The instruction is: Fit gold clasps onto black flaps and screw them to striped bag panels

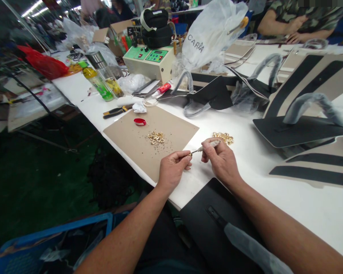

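While a small gold ring (pixel 190 154) sits above the table (pixel 303 205), pinched between the left hand's (pixel 173 169) thumb and fingertips, the right hand (pixel 220 160) is closed around a pale-handled tool (pixel 208 145), its thin tip at the ring. Just behind the right hand lies a gold pile (pixel 223 137); farther left, another heap (pixel 156 138) rests on brown board (pixel 125 133).
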A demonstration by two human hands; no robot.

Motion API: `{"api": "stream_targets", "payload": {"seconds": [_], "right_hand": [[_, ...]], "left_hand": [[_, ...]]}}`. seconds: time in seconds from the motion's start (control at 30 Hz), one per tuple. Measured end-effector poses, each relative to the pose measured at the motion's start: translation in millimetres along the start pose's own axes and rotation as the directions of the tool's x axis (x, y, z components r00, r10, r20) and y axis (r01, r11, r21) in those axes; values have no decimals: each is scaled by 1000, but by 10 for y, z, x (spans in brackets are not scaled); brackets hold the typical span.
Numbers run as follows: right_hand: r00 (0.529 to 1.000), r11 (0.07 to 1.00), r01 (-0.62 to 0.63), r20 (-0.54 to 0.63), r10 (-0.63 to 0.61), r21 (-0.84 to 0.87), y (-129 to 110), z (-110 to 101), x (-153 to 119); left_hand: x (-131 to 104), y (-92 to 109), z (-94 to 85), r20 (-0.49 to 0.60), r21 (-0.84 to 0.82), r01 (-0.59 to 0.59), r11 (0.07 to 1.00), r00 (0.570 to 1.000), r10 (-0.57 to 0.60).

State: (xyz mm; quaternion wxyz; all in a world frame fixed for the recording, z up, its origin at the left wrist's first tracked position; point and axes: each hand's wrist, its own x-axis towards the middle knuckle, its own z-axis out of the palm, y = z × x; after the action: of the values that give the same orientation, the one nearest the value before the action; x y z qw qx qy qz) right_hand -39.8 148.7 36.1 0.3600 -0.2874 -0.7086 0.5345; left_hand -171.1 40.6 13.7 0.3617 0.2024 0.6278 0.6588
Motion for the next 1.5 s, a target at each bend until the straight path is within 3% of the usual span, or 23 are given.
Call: {"api": "stream_targets", "payload": {"seconds": [0.33, 0.6, 0.93, 1.5], "right_hand": [[1000, 998, -13, -8, 13, 61, -4, 13, -12], [991, 977, -122, -29, 129, 174, -60, 58, -28], [991, 984, -132, -13, 135, 123, -103, 67, -30], [989, 984, -149, 3, 149, 95, -48, 63, -28]], "left_hand": [[-12, 24, 7, -6, -4, 5, 1000, 1000, -5], [14, 25, -17, -19, -28, 8, 1000, 1000, -8], [21, 52, -29, -25, -115, 26, 993, 999, -29], [22, 39, -21, -32, -104, 18, 994, 999, -21]]}}
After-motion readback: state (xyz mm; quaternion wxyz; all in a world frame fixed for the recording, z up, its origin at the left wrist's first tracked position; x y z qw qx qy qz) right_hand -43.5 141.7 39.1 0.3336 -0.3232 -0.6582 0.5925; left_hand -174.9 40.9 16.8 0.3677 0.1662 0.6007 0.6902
